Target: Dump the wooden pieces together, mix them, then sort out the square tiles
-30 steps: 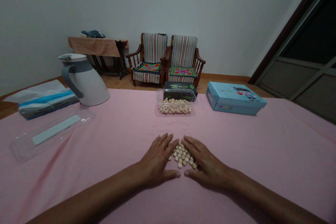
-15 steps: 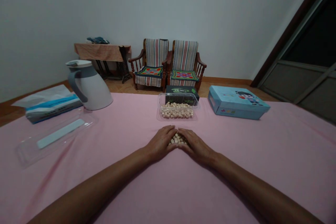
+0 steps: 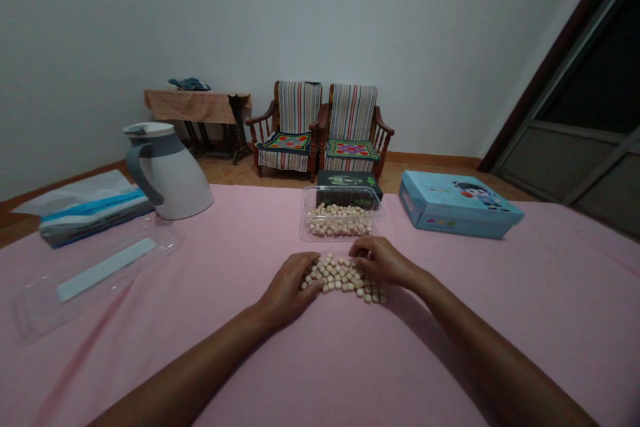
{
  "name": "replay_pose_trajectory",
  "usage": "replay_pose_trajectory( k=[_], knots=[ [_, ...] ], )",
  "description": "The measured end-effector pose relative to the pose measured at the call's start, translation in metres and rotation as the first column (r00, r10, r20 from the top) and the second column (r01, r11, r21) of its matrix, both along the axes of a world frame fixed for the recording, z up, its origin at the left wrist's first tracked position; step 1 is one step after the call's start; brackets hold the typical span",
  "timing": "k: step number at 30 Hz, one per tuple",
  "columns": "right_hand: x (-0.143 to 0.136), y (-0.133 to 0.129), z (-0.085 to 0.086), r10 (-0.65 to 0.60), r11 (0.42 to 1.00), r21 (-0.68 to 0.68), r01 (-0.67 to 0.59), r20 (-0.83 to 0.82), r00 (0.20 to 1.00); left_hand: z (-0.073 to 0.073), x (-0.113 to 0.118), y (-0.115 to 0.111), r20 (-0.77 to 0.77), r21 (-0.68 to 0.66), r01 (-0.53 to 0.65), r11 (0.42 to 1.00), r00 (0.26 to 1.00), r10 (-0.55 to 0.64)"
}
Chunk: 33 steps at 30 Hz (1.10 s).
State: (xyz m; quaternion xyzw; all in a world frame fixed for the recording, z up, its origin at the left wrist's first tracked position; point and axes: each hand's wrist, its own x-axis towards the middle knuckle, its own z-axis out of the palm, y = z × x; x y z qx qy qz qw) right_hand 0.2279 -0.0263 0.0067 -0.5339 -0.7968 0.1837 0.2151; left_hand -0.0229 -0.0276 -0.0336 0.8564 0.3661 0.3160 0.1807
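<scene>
A loose spread of small pale cube-like pieces [image 3: 343,278] lies on the pink cloth between my two hands. My left hand [image 3: 293,283] rests at the left edge of the spread, its fingers and thumb apart and curved around the pieces there. Over the right part of the spread, my right hand [image 3: 383,260] is raised a little, fingers bent downward with a gap before the thumb. I see nothing held in it. Just beyond both hands stands a clear plastic box [image 3: 305,232] with many more such pieces inside.
Behind the clear box is a black box [image 3: 350,180]; a light-blue box [image 3: 460,203] stands to its right. At left are a white-grey jug [image 3: 175,177], a tissue pack [image 3: 95,213] and a clear plastic lid [image 3: 105,270]. Two chairs [image 3: 325,127] stand beyond the pink-covered table [image 3: 320,360].
My hands have moved apart. The pieces, heaped between my cupped hands before, now lie spread out flatter and wider. My right hand has lifted and shifted right; the view has tilted slightly.
</scene>
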Motion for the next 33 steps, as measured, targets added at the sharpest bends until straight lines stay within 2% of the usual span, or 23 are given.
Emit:
replay_pose_trajectory(
  k=[3,7,12,14,17,20,24,26,28,30,33],
  knots=[
    [-0.018,0.004,0.003,0.02,1.0,-0.02,-0.019,0.073,0.997,-0.003,0.0,0.001,0.007,0.004,0.01,1.0,1.0,-0.01],
    [-0.037,0.008,-0.002,-0.003,0.999,-0.032,0.009,0.19,0.982,-0.003,0.0,0.001,0.001,0.011,0.024,1.0,1.0,-0.024],
    [-0.04,0.007,-0.006,-0.019,1.0,0.011,0.017,0.215,0.976,-0.001,0.0,0.0,-0.012,0.008,0.032,0.999,0.999,-0.031],
    [-0.034,0.005,0.002,0.006,1.0,0.026,-0.01,0.153,0.988,-0.001,0.0,0.0,-0.015,0.007,0.031,0.999,0.999,-0.031],
    [-0.02,0.002,0.023,0.017,0.997,0.074,-0.015,-0.03,0.999,-0.001,0.0,0.001,-0.025,0.011,0.04,0.999,0.999,-0.04],
    [-0.005,0.005,0.039,-0.069,0.979,0.176,0.103,-0.19,0.979,-0.001,-0.001,0.001,-0.037,0.02,0.046,0.999,0.998,-0.045],
    [0.009,0.017,0.036,-0.212,0.904,0.254,0.345,-0.435,0.875,-0.003,-0.002,0.001,-0.04,0.036,0.045,0.998,0.998,-0.043],
    [0.011,0.021,0.032,-0.21,0.877,0.254,0.407,-0.559,0.802,-0.003,-0.002,0.001,-0.044,0.038,0.046,0.998,0.998,-0.044],
    [0.011,0.022,0.03,-0.202,0.876,0.235,0.421,-0.614,0.763,-0.003,-0.002,0.0,-0.047,0.039,0.044,0.998,0.998,-0.042],
    [0.009,0.02,0.031,-0.213,0.903,0.195,0.382,-0.567,0.795,-0.002,-0.001,0.0,-0.044,0.04,0.042,0.998,0.998,-0.04],
    [0.003,0.012,0.031,-0.157,0.971,0.12,0.208,-0.342,0.927,-0.001,-0.001,0.0,-0.04,0.033,0.045,0.998,0.998,-0.043]
  ],
)
